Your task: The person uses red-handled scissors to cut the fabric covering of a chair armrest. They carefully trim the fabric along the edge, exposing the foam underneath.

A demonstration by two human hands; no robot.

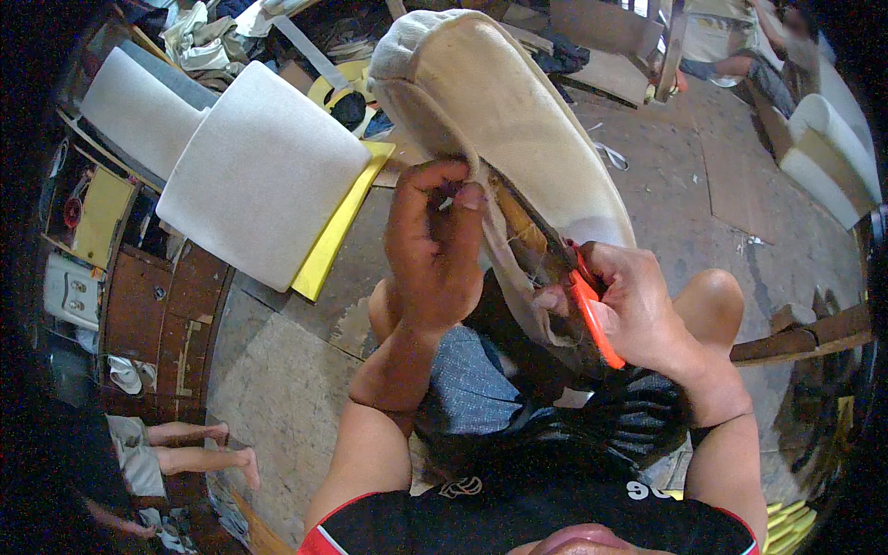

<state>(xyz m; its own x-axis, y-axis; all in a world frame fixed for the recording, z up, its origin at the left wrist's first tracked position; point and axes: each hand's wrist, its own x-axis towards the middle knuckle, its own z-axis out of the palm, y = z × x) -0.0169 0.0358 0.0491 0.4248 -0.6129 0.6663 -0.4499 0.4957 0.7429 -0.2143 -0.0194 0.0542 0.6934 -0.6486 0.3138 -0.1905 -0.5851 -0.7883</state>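
Hands: left [433,245] pinches beige upholstered cushion [499,120], right [629,310] grips orange-handled scissors [592,314].

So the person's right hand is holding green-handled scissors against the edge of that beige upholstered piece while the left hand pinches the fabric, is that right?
Not quite: the head view shows orange handles, not green. The right hand holds orange-handled scissors against the edge of the beige upholstered piece, while the left hand pinches the fabric.
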